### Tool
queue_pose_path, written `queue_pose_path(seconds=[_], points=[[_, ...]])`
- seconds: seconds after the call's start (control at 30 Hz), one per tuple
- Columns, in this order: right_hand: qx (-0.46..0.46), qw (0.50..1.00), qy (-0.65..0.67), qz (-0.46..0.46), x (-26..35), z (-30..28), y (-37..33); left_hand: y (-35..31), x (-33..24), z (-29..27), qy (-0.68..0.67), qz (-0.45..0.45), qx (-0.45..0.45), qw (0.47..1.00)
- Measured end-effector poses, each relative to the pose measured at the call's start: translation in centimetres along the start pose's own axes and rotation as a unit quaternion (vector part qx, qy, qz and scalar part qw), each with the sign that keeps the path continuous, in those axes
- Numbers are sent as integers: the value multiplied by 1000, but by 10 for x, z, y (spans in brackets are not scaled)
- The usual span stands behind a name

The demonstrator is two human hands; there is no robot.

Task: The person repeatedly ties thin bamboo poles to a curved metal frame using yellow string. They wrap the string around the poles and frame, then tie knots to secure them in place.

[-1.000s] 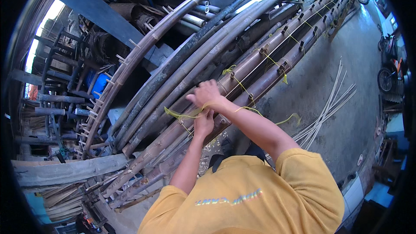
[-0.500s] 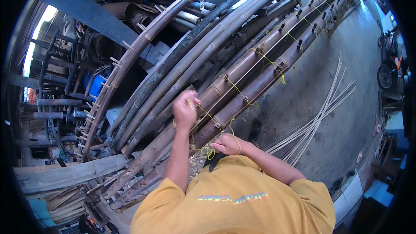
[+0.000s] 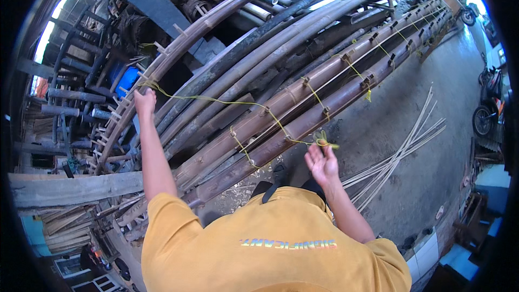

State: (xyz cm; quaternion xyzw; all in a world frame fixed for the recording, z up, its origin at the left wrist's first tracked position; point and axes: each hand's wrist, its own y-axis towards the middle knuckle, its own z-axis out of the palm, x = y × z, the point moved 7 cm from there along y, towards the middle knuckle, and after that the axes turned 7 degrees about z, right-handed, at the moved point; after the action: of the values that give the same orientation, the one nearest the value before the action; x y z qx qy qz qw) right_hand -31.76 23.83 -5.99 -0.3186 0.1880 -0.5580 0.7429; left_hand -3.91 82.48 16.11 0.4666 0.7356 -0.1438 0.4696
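Observation:
Out to the left, my left hand [image 3: 145, 101] is closed on a yellow string [image 3: 216, 100], close to the curved, pegged bamboo pole. The string runs rightward across the bamboo poles to a peg on the nearer of two long brown bamboo poles [image 3: 303, 125]. My right hand [image 3: 324, 167] is palm up with its fingers stretched out, on the near side of that pole. A small loose bundle of yellow string [image 3: 323, 143] hangs at its fingertips. Short pegs and yellow lashings link this pole with the parallel bamboo pole [image 3: 281, 97] behind it.
A curved bamboo pole with pale pegs [image 3: 186, 38] rises at the left, beside several long grey bamboo poles [image 3: 254, 48]. Thin pale bamboo strips [image 3: 403, 148] lie on the concrete floor [image 3: 389, 113] at right. A wooden beam [image 3: 75, 191] crosses the lower left.
My left hand has swung far left, drawing out the yellow string. My right hand has moved right and slightly up, turning palm up with its fingers opened. The view has shifted slightly.

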Motion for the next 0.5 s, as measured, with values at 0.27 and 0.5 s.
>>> queue_pose_path(seconds=[0.27,0.5], points=[[45,948,-193,249,-167,57,-13,-337,-30,122,121,118,438,883],[337,659,-654,-153,-218,244,-27,-366,20,141,-38,219,260,939]])
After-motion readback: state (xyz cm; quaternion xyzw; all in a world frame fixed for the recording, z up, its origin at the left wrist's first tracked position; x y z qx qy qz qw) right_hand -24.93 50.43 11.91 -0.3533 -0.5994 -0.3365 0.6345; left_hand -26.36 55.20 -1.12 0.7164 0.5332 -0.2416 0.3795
